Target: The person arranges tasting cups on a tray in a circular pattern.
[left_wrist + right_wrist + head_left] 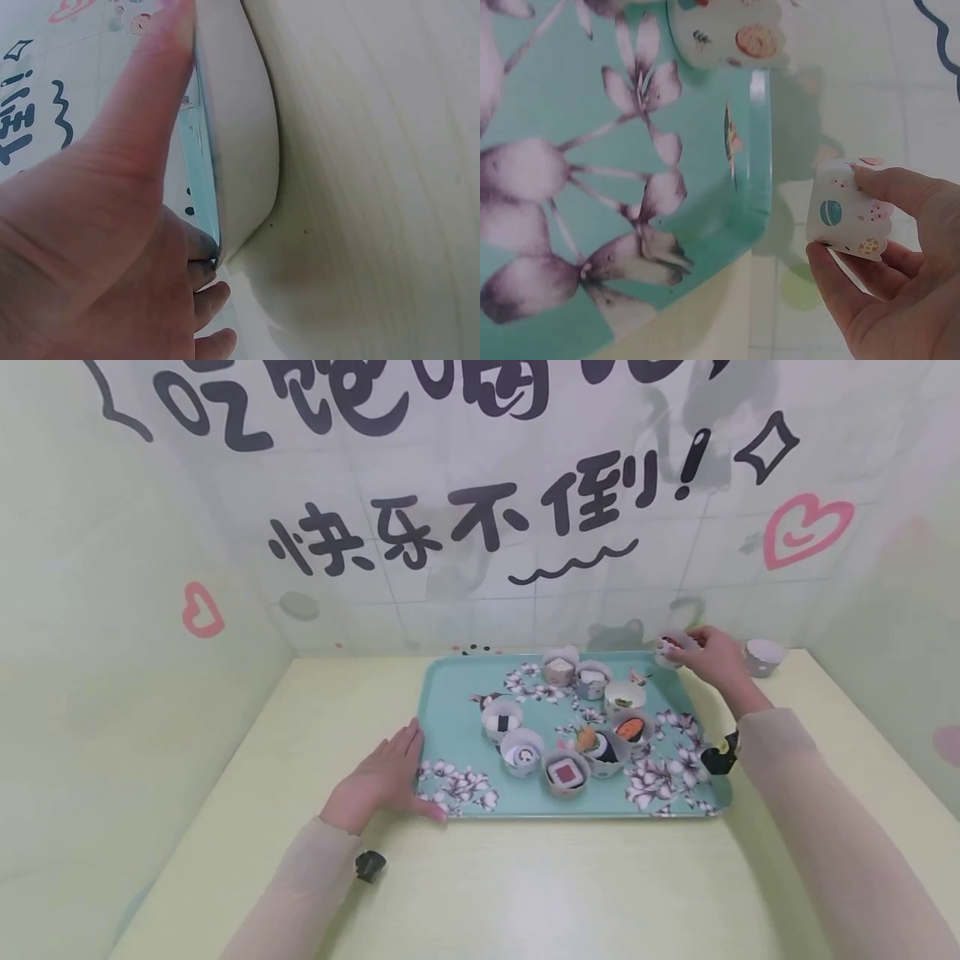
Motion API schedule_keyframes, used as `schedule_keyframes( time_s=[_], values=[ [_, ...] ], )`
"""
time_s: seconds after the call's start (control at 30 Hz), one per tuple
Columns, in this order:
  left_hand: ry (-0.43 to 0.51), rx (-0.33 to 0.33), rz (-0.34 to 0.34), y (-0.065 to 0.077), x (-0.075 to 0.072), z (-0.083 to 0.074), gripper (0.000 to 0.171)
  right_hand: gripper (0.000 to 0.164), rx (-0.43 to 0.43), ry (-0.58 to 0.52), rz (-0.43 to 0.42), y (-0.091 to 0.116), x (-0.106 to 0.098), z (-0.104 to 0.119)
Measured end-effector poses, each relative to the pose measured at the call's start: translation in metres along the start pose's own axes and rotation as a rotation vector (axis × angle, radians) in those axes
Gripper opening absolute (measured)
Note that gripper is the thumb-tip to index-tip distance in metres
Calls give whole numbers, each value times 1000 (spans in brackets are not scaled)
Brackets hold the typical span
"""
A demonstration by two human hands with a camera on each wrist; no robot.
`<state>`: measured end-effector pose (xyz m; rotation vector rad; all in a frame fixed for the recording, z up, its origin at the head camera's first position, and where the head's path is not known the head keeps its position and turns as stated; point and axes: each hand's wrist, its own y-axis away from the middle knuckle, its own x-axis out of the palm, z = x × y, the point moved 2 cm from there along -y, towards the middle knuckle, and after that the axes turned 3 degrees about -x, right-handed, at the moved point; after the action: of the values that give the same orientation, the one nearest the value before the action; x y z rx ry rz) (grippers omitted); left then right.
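Note:
At the far right corner of the turquoise tray (pixel 457 714), my right hand (pixel 716 664) pinches a printed paper baking cup (pixel 847 210) between thumb and fingers. Something reddish shows inside that cup in the head view. The cup is held up over the corner, apart from the tray in the right wrist view. My left hand (pixel 378 785) rests along the tray's left edge, fingers straight and thumb near the front corner. Several baking cups with sushi pieces curve across the tray, among them a red-centred roll (pixel 566 772) and an orange-topped piece (pixel 630 729).
Another paper cup (pixel 765 657) stands on the pale table (pixel 510 885) right of the tray, close to the back wall (pixel 465 618). Side walls (pixel 105 660) bound the table left and right.

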<state>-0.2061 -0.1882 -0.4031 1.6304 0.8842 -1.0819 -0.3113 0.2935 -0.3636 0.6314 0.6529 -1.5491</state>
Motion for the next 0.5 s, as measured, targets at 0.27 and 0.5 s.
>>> schedule_keyframes(
  time_s=[0.27, 0.5],
  values=[
    [3, -3, 5, 0, 1, 0, 141, 73, -34, 9, 63, 1, 7, 19],
    [5, -7, 5, 1, 0, 0, 140, 70, -67, -11, 102, 5, 14, 41]
  ],
)
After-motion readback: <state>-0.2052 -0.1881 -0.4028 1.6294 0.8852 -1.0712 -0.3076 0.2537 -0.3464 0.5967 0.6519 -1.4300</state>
